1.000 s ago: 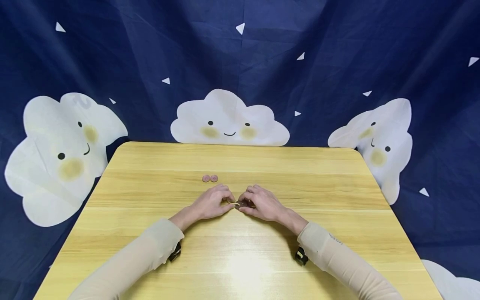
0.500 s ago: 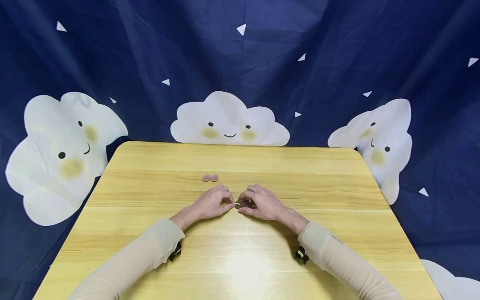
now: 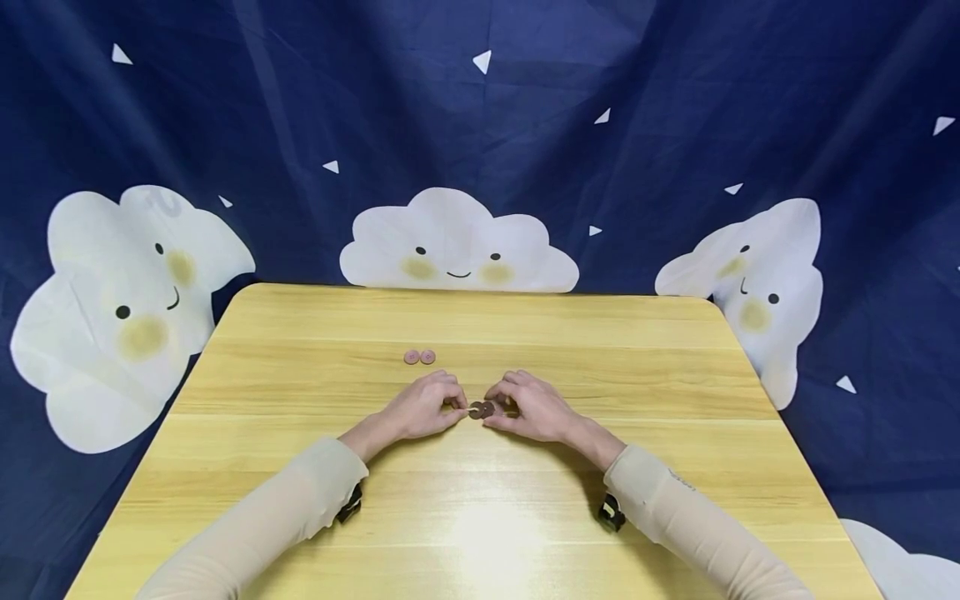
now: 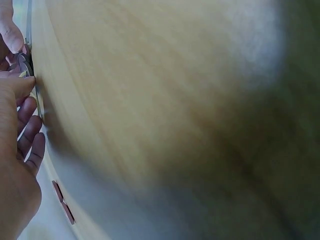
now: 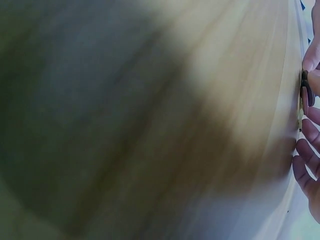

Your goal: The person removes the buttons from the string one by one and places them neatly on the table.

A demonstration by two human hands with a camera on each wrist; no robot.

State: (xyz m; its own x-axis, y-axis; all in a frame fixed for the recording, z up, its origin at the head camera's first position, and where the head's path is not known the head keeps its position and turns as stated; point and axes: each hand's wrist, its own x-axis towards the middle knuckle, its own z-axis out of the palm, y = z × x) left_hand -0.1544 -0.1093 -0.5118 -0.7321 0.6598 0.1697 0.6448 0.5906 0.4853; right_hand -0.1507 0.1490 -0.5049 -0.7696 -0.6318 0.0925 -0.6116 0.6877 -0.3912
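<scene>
Your left hand (image 3: 422, 406) pinches a thin pale-yellow cord (image 3: 472, 409) between thumb and fingertip, close against a cluster of dark brown, round, flat buttons (image 3: 481, 410) in the middle of the light wood-grain counter (image 3: 600, 329). Holding the cord that short probably gives you control where it meets the leftmost button; whether it runs through a hole there is too small to tell. Your right hand (image 3: 534, 407) has its thumb and fingers curled round the right side of the dark buttons, tips on opposite edges, likely to steady them against the cord; how firmly, you cannot tell from these views. The dark buttons overlap, so their exact number is unclear. Two dusty-pink, round buttons (image 3: 412, 357) lie flat, side by side, beyond your left hand; placed there, they seem well clear of your fingers while within easy reach.
</scene>
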